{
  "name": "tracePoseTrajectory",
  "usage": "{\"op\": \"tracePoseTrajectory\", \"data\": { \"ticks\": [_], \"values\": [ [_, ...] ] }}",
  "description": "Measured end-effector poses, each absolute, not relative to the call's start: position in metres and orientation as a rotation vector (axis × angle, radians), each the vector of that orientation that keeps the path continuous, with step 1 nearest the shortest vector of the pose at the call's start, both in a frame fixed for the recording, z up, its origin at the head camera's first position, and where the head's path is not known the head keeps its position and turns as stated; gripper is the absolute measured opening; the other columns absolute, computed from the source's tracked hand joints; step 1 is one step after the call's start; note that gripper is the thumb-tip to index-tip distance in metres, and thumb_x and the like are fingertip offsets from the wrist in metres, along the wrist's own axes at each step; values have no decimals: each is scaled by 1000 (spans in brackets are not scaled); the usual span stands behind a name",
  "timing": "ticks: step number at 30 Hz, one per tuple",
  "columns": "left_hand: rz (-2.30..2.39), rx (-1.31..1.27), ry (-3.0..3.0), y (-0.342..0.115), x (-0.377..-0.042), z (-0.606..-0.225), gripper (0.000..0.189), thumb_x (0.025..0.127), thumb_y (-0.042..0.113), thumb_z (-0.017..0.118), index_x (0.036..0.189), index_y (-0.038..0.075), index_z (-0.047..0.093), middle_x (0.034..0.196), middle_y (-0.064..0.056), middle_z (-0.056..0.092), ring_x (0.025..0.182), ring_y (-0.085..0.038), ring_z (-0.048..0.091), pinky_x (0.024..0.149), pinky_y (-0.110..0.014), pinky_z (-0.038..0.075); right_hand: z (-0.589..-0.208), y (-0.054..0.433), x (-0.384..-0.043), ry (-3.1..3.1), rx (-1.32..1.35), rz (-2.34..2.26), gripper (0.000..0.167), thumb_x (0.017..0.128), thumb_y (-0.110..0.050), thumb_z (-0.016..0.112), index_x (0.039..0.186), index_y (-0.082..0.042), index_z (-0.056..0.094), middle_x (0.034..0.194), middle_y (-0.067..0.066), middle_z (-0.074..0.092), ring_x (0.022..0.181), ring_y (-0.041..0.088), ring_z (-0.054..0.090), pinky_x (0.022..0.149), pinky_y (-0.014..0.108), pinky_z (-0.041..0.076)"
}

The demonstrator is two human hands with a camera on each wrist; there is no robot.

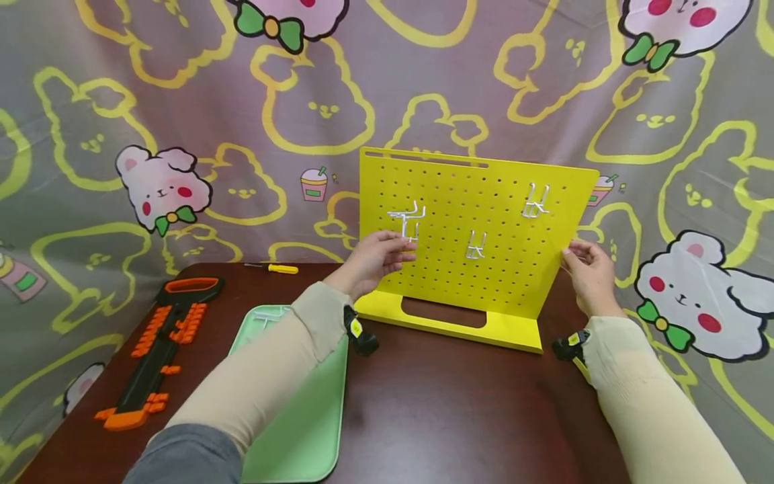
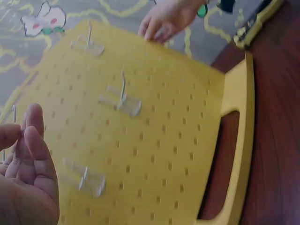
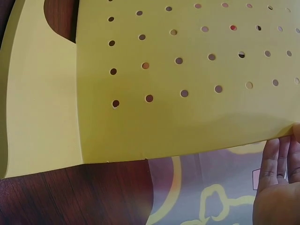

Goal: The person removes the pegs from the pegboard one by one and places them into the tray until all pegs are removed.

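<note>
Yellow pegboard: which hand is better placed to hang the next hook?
Probably the left hand: it pinches a white hook near the pegboard; the right hand holds the pegboard's edge.

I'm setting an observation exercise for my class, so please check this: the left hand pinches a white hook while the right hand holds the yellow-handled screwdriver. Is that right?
Not quite: the head view shows the right hand gripping the side edge of the yellow board, while the screwdriver lies on the table. The left hand does pinch a white hook.
</note>
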State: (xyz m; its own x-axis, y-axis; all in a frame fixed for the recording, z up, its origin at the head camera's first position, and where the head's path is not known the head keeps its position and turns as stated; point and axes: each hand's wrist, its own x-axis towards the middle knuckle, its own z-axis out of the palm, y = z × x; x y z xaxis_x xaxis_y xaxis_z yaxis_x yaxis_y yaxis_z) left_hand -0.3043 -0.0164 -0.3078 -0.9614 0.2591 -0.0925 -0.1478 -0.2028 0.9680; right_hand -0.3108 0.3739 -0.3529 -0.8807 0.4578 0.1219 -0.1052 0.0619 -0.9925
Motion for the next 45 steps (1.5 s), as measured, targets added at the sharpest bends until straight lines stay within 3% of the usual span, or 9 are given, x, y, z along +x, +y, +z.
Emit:
{"op": "tracePoseTrajectory", "data": {
  "ticks": [8,16,23,27,36,45],
  "values": [
    [2252,4,1861,-73,-296,-329,22,108,12,55,124,-3,56,113,-13,70,89,-15,71,74,-21,57,-357,380,-306,-1917,-335,1898,15,103,-6,59,106,-21,59,102,-3,55,92,9,56,71,8,52],
    [2360,-136,1782,-118,-283,-349,13,109,11,53,116,0,56,102,-7,62,88,-15,66,83,-23,58,-358,379,-306,-1927,-354,1897,15,104,-6,59,106,-21,59,102,-2,54,89,8,55,70,8,52],
    [2377,-201,1814,-154,-270,-369,19,108,9,53,123,-3,55,94,-2,61,80,-10,62,74,-19,55,-356,377,-307,-1909,-329,1919,15,104,-5,59,106,-20,59,102,-2,53,90,10,55,71,9,53],
    [2356,-199,1851,-175,-259,-384,15,108,8,53,119,-1,58,88,1,63,77,-7,62,67,-18,54,-355,377,-307,-1907,-331,1930,14,104,-6,59,106,-20,60,102,-2,54,91,10,55,71,9,53],
    [2142,-220,2065,-207,-230,-410,20,108,11,55,121,-4,60,91,4,66,79,-7,62,66,-21,53,-353,377,-310,-1937,-341,1909,14,104,-8,59,107,-22,59,103,-2,54,91,9,55,72,8,53],
    [1898,-173,2230,-203,-211,-434,25,107,8,56,119,-13,60,95,-4,66,78,-12,58,60,-23,46,-353,375,-312,-1937,-346,1912,14,104,-7,61,106,-21,60,104,-1,55,91,10,56,70,8,53]
  ]
}}
